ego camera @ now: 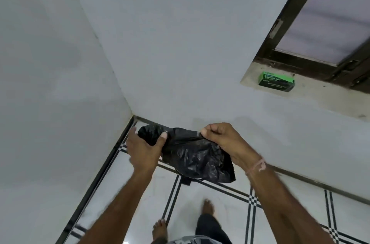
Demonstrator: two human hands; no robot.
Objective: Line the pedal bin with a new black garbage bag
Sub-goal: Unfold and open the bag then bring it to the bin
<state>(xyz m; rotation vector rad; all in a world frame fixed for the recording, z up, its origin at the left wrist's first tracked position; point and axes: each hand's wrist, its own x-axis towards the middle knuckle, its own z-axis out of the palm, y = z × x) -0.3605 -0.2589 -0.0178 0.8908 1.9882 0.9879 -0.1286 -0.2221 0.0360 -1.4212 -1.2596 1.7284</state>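
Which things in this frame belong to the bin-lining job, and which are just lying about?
Job: black garbage bag, gripped by left hand and right hand; green garbage-bag box on the sill.
Incidental: window, tiled floor.

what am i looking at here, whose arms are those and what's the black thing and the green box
There is one picture, from a wide-angle camera worn on a person's head, looking down, so the arms are the wearer's own. The left hand and right hand each pinch a crumpled black garbage bag, held above a white tiled floor. The green box lies on the window ledge at right; its label reads garbage bags. No pedal bin shows clearly.
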